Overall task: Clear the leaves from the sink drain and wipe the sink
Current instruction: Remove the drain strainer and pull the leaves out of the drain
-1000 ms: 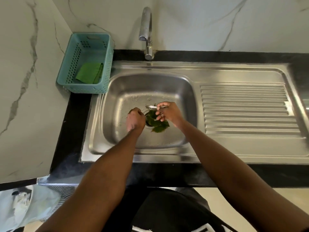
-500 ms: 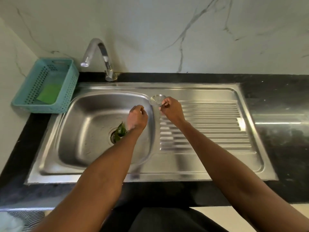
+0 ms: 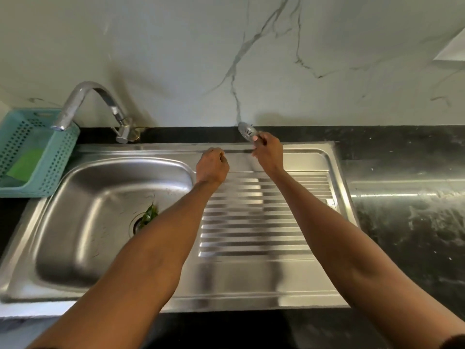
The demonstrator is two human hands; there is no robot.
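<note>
Green leaves [image 3: 149, 214] lie in the drain [image 3: 137, 224] of the steel sink [image 3: 83, 187], partly hidden by my left forearm. My right hand [image 3: 268, 152] pinches a small metal drain strainer [image 3: 247, 131], held up over the back edge of the draining board [image 3: 254, 217] near the black counter strip. Beside it, over the sink's rim, my left hand [image 3: 212, 166] hovers with fingers curled and nothing seen in it.
A curved tap [image 3: 88, 107] stands behind the basin. At the far left a teal basket [image 3: 50, 157] holds a green cloth [image 3: 26, 163]. Black counter [image 3: 407, 222] with wet streaks stretches to the right. A marble wall rises behind.
My right hand lifted the strainer out of the drain and carried it right and back over the draining board. My left hand left the leaves and moved right too.
</note>
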